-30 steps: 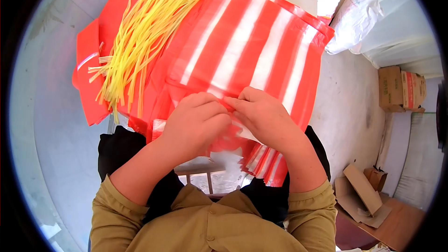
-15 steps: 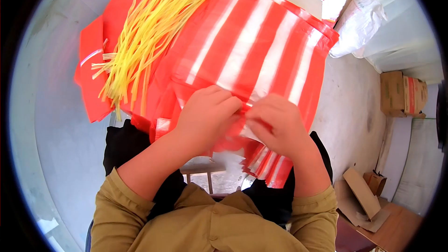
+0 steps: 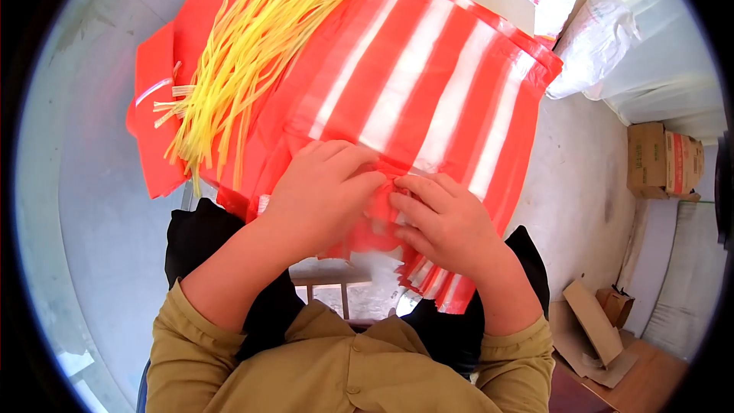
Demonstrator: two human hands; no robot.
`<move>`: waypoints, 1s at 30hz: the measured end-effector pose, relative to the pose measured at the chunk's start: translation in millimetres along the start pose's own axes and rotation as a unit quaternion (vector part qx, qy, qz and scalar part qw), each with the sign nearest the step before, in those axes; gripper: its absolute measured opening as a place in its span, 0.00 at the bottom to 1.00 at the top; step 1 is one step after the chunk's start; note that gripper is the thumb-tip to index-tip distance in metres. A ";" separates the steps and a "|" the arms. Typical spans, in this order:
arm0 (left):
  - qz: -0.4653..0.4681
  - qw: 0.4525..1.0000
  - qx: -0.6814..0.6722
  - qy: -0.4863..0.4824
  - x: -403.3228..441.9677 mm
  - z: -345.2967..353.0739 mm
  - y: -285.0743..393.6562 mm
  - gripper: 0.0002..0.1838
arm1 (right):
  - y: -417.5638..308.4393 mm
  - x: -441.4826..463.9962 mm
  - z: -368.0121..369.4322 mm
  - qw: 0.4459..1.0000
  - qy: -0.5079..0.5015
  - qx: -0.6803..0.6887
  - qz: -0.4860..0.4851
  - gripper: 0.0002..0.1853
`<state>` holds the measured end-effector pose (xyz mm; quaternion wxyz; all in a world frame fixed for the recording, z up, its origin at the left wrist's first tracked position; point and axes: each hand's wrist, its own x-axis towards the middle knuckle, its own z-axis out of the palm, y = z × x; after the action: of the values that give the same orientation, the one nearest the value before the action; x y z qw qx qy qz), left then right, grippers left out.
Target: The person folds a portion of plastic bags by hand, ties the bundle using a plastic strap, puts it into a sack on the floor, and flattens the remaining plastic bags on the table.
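A stack of red-and-white striped plastic bags (image 3: pixel 417 69) lies in front of me, its near part gathered and hanging over the edge. My left hand (image 3: pixel 325 191) is closed, thumb and fingers pinching the bunched red plastic. Close beside it, my right hand (image 3: pixel 443 222) pinches the same plastic with curled fingers. The exact pinch point is partly hidden by the fingers. Below my right hand hangs the pleated, jagged end (image 3: pixel 440 283) of striped plastic. Yellow plastic strips (image 3: pixel 260 61) lie loosely in a bunch across the red plastic left of my hands.
Folded red plastic (image 3: pixel 157 99) lies at the far left. White printed sacks (image 3: pixel 592 38) stand at the back right. A cardboard box (image 3: pixel 661 160) sits against the right wall, and opened cardboard (image 3: pixel 592 329) lies on a brown surface at the lower right.
My left hand has shifted slightly left and my right hand a little lower, both staying at the gathered plastic. The whole view has shifted slightly.
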<state>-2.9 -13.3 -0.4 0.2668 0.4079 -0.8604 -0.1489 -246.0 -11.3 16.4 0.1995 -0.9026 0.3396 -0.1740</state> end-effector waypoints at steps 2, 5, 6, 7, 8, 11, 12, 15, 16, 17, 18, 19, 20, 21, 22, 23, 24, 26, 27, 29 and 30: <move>-0.023 0.999 0.031 -0.021 -2.6 -12.0 7.4 0.23 | -0.7 0.2 0.2 1.000 -0.001 -0.007 0.002 0.26; -0.032 0.998 0.052 -0.029 -11.4 -19.4 2.6 0.27 | -0.1 0.0 1.0 1.000 0.011 -0.018 -0.002 0.26; -0.038 0.997 0.065 -0.031 -14.7 -21.9 -1.9 0.27 | 0.0 -0.3 0.9 1.000 0.014 -0.025 -0.003 0.26; -0.044 0.995 0.078 -0.034 -18.7 -24.0 -7.7 0.28 | -0.1 -0.2 1.5 0.999 0.018 -0.031 -0.003 0.26; -0.050 0.994 0.092 -0.038 -22.5 -26.8 -12.3 0.28 | -0.2 -0.2 2.6 0.999 0.021 -0.040 -0.005 0.26; -0.078 0.996 0.053 -0.004 -31.0 -37.6 -18.2 0.28 | -1.7 0.2 5.9 0.997 0.039 -0.067 -0.013 0.24; -0.062 0.997 0.053 -0.010 -30.4 -39.6 -18.2 0.28 | -2.8 1.6 6.2 0.996 0.050 -0.076 -0.019 0.22; -0.006 0.998 0.062 -0.019 -29.9 -39.2 -16.8 0.28 | -3.9 2.5 6.5 0.995 0.056 -0.084 -0.017 0.21; 0.016 0.997 0.071 -0.018 -29.5 -32.0 -14.5 0.27 | -3.5 3.2 6.2 0.995 0.055 -0.083 -0.015 0.21; 0.038 0.996 0.081 -0.017 -27.8 -25.8 -11.3 0.26 | -2.9 4.0 5.8 0.995 0.053 -0.078 -0.013 0.22; 0.038 0.995 0.092 -0.014 -24.6 -21.0 -6.5 0.25 | -2.3 4.3 5.0 0.996 0.051 -0.073 -0.012 0.22; 0.039 0.994 0.103 -0.011 -20.5 -15.7 -1.0 0.24 | -2.3 5.1 4.4 0.996 0.049 -0.068 -0.011 0.22; 0.039 0.993 0.114 -0.008 -16.6 -11.3 3.2 0.23 | -3.1 6.3 3.5 0.997 0.045 -0.068 -0.009 0.22; 0.039 0.991 0.131 0.001 -13.1 -8.1 4.7 0.20 | -4.1 7.0 2.4 0.997 0.041 -0.069 -0.007 0.22; 0.034 0.990 0.135 0.001 -11.4 -5.1 4.3 0.19 | -5.3 7.1 1.2 0.997 0.038 -0.069 -0.005 0.22; 0.030 0.990 0.140 0.001 -9.6 -2.2 3.4 0.19 | -7.4 7.1 0.4 0.997 0.038 -0.074 0.000 0.22; 0.028 0.989 0.144 0.001 -8.2 -1.0 2.8 0.19 | -10.1 7.1 0.0 0.996 0.040 -0.078 0.006 0.22; 0.023 0.992 0.125 -0.015 -7.6 -3.2 2.5 0.18 | -13.4 7.6 1.6 0.995 0.046 -0.091 0.012 0.22; 0.022 0.993 0.116 -0.024 -7.1 -4.0 1.9 0.18 | -13.3 8.0 4.3 0.994 0.051 -0.101 0.013 0.21; 0.019 0.996 0.088 0.004 -8.2 -1.7 -0.4 0.17 | -11.7 5.9 10.6 0.991 0.067 -0.116 0.015 0.20; 0.019 0.997 0.073 0.017 -8.6 -1.3 -1.8 0.17 | -10.0 4.1 14.3 0.989 0.078 -0.122 0.015 0.20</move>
<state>3.5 -7.8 -3.1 0.2531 0.4124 -0.8721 -0.0734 -231.2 -3.7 9.6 0.0636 -0.8986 0.3862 -0.1981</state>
